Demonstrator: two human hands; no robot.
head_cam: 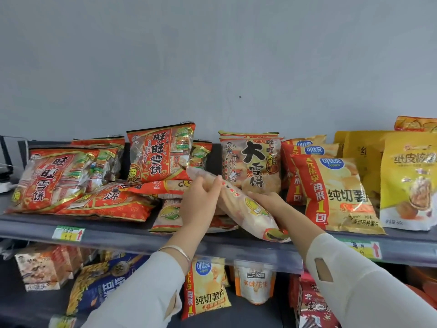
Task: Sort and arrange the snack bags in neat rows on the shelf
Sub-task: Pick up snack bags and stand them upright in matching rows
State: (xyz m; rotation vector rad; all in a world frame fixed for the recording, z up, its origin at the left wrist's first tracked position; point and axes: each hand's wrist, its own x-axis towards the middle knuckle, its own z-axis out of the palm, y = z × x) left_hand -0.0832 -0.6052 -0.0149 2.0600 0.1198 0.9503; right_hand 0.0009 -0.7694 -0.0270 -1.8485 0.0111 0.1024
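- A silver bracelet [177, 250] sat on the left wrist, just before the shelf [142, 235] edge.
- The left hand [201, 197] curled its fingers round the upper end of a pale snack bag [246, 207]; the right hand [267, 201] gripped it from beneath, lower down.
- That bag hung tilted above the shelf's middle, its lower end past the front edge.
- Red cracker bags [47, 183] lay heaped to the left; chip bags [335, 192] stood to the right.
- Farther back, a black-lettered bag [253, 159] stood upright before the grey wall [212, 55].

Cream long sleeves [354, 280] (right one slit), thin silver bangle [179, 250] at left wrist.
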